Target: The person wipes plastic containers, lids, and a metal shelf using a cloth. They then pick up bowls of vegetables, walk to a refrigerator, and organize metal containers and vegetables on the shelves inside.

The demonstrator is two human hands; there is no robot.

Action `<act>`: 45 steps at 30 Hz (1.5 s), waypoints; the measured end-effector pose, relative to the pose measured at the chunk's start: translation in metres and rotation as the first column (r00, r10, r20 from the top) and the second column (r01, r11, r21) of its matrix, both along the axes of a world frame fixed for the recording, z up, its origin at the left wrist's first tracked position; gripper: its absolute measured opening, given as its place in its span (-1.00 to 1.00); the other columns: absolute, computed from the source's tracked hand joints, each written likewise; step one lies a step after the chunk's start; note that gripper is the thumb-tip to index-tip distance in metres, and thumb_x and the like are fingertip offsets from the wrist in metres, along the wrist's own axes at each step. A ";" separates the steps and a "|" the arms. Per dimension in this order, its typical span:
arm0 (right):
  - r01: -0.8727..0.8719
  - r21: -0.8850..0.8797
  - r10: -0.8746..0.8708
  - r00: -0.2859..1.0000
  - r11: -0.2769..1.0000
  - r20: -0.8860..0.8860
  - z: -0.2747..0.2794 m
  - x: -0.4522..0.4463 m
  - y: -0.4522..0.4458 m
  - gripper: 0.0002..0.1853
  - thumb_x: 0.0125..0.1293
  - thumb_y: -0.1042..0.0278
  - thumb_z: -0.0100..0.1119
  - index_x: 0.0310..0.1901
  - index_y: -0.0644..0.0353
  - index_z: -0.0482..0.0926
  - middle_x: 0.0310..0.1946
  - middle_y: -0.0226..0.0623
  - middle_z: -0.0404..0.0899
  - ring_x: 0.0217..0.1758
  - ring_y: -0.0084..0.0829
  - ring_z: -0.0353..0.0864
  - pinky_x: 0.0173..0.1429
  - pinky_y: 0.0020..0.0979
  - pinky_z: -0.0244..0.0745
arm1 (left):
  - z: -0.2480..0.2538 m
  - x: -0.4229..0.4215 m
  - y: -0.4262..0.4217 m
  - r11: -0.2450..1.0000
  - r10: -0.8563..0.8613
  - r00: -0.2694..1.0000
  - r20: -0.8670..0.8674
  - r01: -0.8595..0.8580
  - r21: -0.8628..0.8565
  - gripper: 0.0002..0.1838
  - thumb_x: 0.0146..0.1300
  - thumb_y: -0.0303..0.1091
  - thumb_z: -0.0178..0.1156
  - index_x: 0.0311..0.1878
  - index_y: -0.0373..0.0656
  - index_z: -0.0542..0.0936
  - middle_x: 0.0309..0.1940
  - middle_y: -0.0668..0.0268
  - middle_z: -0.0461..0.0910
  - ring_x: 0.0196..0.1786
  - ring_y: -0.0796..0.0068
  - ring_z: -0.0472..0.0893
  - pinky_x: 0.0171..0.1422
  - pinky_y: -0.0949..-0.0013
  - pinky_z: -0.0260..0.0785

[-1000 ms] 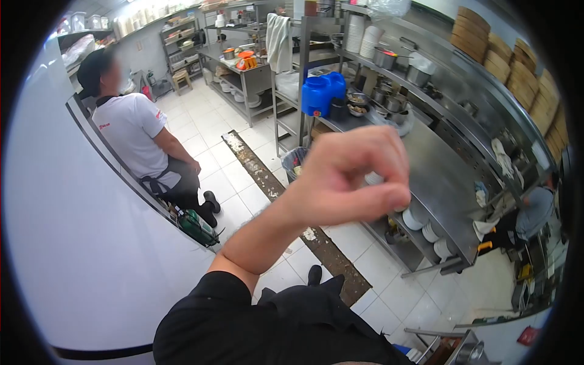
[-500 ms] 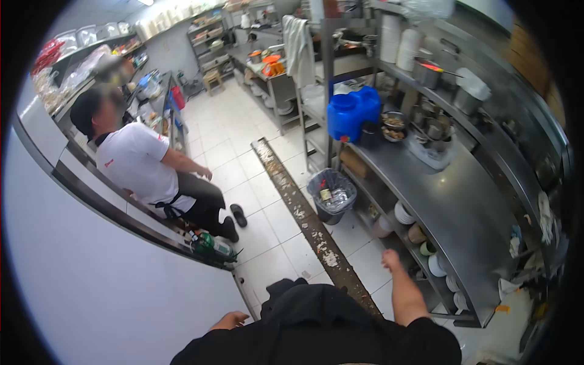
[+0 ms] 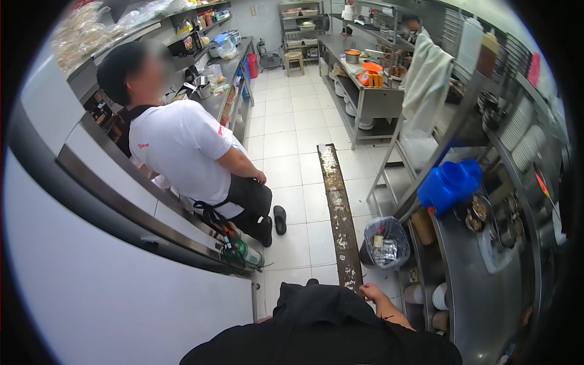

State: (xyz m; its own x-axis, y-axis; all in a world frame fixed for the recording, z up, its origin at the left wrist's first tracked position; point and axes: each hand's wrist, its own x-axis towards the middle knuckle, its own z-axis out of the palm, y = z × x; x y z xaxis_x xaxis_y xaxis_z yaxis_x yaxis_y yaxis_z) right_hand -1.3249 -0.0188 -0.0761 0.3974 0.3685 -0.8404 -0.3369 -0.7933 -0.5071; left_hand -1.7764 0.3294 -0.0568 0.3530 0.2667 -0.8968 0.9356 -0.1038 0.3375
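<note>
My right hand (image 3: 369, 292) hangs low in front of me, its fingers loosely curled with nothing visible in them. It is over the edge of the dirty floor drain channel (image 3: 344, 234), apart from everything around it. Just beyond it stands a bin (image 3: 366, 252) with a clear liner, holding a bottle and plastic waste. Of my left hand (image 3: 263, 319) only a sliver of skin shows beside my black clothing, next to the white panel (image 3: 152, 292); its fingers are hidden.
A co-worker (image 3: 182, 137) in a white shirt stands close on the left, by a green cylinder (image 3: 246, 252). On the right, a steel counter (image 3: 480, 292) carries a blue jug (image 3: 449, 185) and bowls. Tiled floor (image 3: 292, 164) runs ahead between counters; another person (image 3: 412, 25) is far back.
My view has swung to the right and up, and the co-worker and bin appear nearer. My right hand has come inward from the counter shelves; my left hand has mostly slipped behind my clothing.
</note>
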 end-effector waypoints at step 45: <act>-0.068 -0.218 0.090 0.992 0.973 0.093 0.023 0.763 0.586 -0.55 0.40 0.16 0.03 -0.08 0.49 0.68 -0.25 0.09 0.74 -0.26 -0.08 0.81 -0.24 -0.09 0.81 | -0.015 0.816 0.735 0.944 -0.230 0.962 0.150 0.183 0.273 -0.53 0.38 -0.07 0.29 0.19 -0.22 0.61 0.03 0.07 0.64 0.12 0.09 0.60 0.19 0.04 0.44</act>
